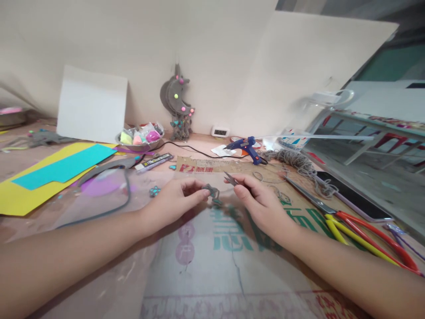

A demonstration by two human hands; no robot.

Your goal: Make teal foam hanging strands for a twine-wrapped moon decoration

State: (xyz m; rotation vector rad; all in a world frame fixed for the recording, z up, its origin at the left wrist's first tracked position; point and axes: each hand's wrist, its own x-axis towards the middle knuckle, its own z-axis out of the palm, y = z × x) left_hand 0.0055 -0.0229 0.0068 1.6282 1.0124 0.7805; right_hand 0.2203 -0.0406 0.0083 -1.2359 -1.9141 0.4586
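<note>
My left hand (181, 197) pinches a small grey yarn piece (212, 193) with a bit of teal at its lower end. A short gap away, my right hand (262, 201) grips small snips (230, 179), their two pointed blades slightly apart and aimed toward the yarn piece. The snips' handles are hidden in the palm. Both hands hover above a printed cardboard sheet (199, 283) under clear plastic. Left of my left hand lies a small teal and dark star-shaped piece (154, 191).
A grey moon ornament (179, 97) hangs against the wall. Behind the hands are a blue glue gun (245, 147) and a bowl of coloured clay (141, 137). On the right lie grey yarn (295, 164), red-handled scissors (368, 228) and a phone (353, 197); on the left, yellow card (20, 195).
</note>
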